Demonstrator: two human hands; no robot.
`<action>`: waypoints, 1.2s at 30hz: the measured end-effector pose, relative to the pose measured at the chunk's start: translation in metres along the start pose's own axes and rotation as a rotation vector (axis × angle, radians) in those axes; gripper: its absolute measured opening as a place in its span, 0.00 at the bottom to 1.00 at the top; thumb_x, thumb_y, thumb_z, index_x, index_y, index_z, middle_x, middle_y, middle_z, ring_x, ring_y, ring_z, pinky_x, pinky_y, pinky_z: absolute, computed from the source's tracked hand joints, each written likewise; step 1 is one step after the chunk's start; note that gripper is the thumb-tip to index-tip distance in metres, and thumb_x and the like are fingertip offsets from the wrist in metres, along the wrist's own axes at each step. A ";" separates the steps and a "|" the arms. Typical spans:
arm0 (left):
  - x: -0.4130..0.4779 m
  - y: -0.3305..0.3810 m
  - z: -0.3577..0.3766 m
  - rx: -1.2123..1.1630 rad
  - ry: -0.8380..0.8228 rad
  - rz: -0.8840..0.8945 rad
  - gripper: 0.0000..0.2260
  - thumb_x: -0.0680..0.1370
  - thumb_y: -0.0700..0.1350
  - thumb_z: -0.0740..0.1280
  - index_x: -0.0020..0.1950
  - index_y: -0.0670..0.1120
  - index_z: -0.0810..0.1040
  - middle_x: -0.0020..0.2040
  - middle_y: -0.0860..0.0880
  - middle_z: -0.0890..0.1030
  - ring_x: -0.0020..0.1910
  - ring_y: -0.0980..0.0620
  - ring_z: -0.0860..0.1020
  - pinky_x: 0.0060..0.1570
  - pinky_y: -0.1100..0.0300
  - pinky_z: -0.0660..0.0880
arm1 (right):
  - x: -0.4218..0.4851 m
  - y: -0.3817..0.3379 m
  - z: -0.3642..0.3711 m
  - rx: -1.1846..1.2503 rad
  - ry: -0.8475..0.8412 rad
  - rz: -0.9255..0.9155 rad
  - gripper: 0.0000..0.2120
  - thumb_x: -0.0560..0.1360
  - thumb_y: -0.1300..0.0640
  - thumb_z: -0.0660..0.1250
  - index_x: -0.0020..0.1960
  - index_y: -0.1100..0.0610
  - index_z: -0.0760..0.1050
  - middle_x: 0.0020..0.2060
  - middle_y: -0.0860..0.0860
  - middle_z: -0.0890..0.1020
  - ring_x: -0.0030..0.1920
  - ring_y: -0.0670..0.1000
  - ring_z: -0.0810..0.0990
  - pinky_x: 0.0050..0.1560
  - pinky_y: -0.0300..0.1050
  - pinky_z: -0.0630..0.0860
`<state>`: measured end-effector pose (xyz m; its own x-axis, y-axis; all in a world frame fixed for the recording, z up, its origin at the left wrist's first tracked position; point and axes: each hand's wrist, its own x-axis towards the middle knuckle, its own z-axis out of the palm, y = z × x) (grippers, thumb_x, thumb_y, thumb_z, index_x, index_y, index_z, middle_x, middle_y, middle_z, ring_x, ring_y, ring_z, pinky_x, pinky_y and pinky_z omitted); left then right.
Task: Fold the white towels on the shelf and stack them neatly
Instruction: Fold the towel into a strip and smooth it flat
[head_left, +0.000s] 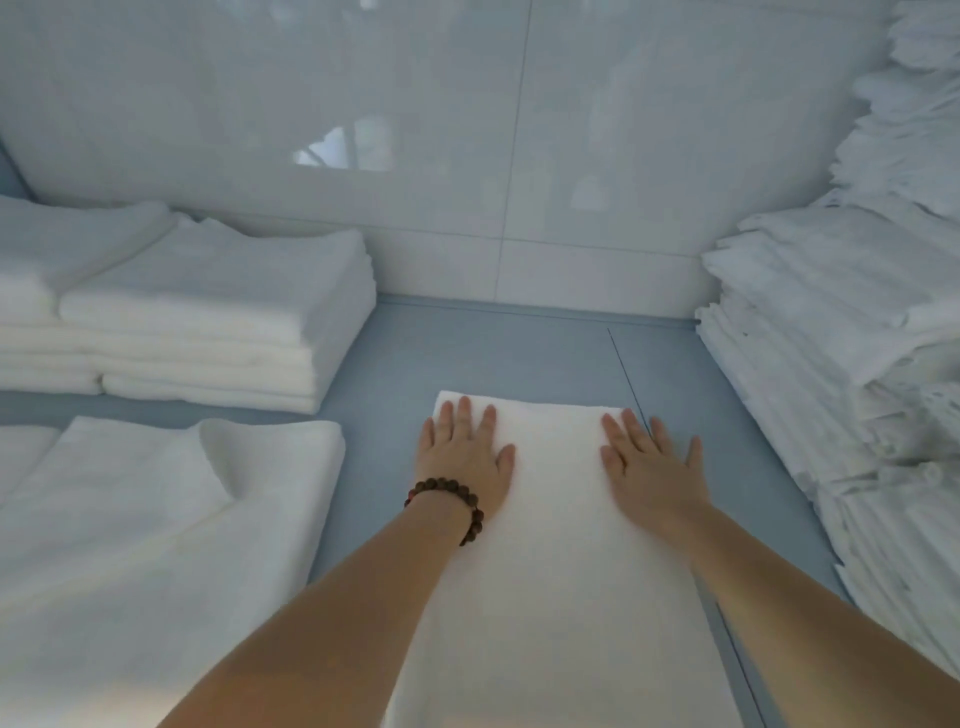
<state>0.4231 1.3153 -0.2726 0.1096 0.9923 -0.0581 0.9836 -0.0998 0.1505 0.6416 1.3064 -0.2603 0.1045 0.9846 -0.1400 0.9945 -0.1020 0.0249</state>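
Note:
A white towel (556, 545) lies folded into a long strip on the grey-blue shelf (519, 353), running from the near edge toward the wall. My left hand (465, 457), with a brown bead bracelet on its wrist, presses flat on the towel's far left part, fingers straight. On the far right part my right hand (652, 467) lies flat too, fingers spread, its outer fingers reaching past the towel's right edge.
A neat stack of folded white towels (208, 317) stands at the back left. A loosely folded towel (145, 545) lies at the near left. A tall, rumpled pile of white linen (852, 364) fills the right side. A glossy white wall (467, 156) closes the back.

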 end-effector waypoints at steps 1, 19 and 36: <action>0.002 0.001 -0.001 0.004 0.016 -0.031 0.28 0.80 0.58 0.44 0.78 0.49 0.44 0.78 0.44 0.42 0.76 0.44 0.41 0.74 0.47 0.40 | 0.002 -0.003 -0.002 -0.035 0.018 0.008 0.25 0.81 0.46 0.37 0.76 0.46 0.39 0.76 0.46 0.39 0.76 0.51 0.37 0.72 0.63 0.37; -0.141 0.024 -0.011 -0.035 -0.099 0.073 0.29 0.75 0.60 0.46 0.75 0.53 0.61 0.77 0.45 0.56 0.75 0.42 0.54 0.71 0.47 0.43 | -0.133 -0.028 0.020 0.080 0.104 -0.079 0.27 0.78 0.42 0.41 0.74 0.48 0.57 0.74 0.51 0.61 0.76 0.52 0.46 0.71 0.62 0.54; -0.085 0.023 0.006 0.039 0.000 0.152 0.31 0.71 0.62 0.32 0.74 0.60 0.34 0.76 0.52 0.35 0.74 0.48 0.33 0.70 0.41 0.34 | -0.088 -0.057 0.034 0.128 0.117 -0.083 0.23 0.76 0.44 0.49 0.71 0.41 0.63 0.71 0.48 0.67 0.72 0.54 0.64 0.66 0.62 0.54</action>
<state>0.4375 1.2279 -0.2705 0.2581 0.9654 -0.0376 0.9604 -0.2521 0.1188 0.5762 1.2203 -0.2829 0.0278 0.9994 -0.0199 0.9936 -0.0298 -0.1092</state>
